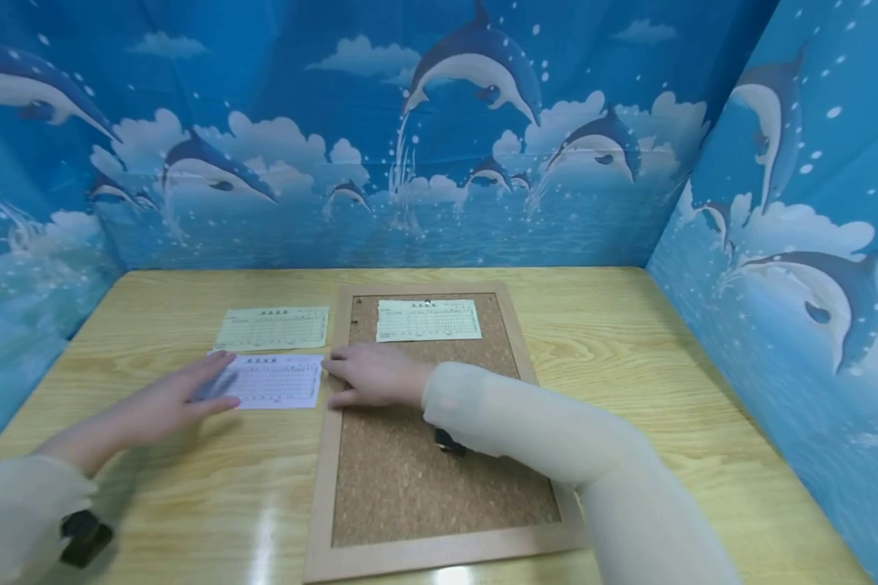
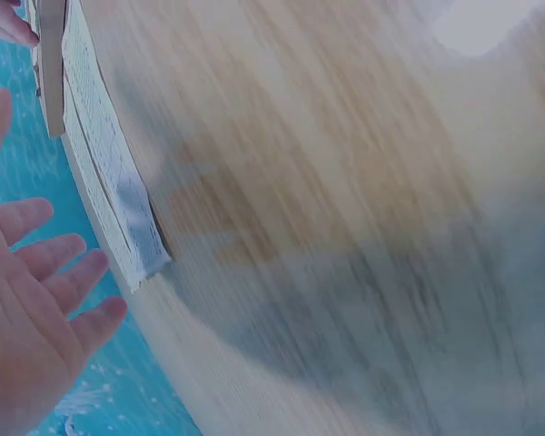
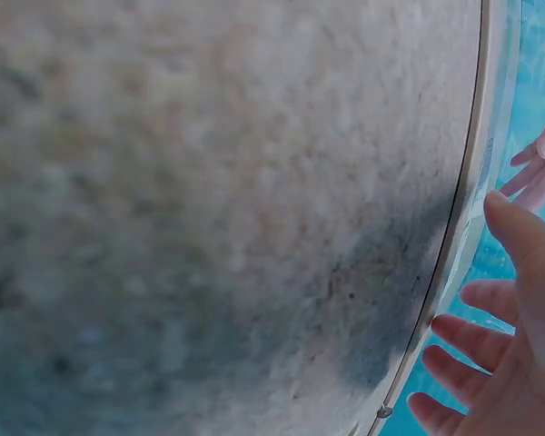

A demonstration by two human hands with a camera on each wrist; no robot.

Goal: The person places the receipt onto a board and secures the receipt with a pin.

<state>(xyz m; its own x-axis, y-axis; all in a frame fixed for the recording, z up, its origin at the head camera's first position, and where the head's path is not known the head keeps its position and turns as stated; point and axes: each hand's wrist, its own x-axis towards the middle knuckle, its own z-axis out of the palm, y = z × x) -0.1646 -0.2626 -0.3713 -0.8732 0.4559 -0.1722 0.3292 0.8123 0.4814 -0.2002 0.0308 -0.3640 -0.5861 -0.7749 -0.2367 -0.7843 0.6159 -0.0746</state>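
Observation:
A white printed form (image 1: pixel 278 382) lies on the table, left of a wood-framed cork board (image 1: pixel 439 479). Over its left end, my left hand (image 1: pixel 168 398) reaches in with thumb and fingers apart. The left wrist view shows that hand's fingers (image 2: pixel 64 263) spread and holding nothing. My right hand (image 1: pixel 376 374) is above the board's left frame, fingertips right at the form's right edge. In the right wrist view its fingers (image 3: pixel 472 341) are loosely extended. Just behind the white form lies a green printed form (image 1: pixel 272 329). Another green form (image 1: pixel 429 322) is on the board's upper part, a pin (image 1: pixel 428 303) at its top edge.
A small pin (image 1: pixel 354 322) sticks up at the board's upper left. The wooden table (image 1: pixel 615 349) extends on both sides of the board. Blue dolphin-print cloth (image 1: pixel 278 219) stands behind the table and along its sides.

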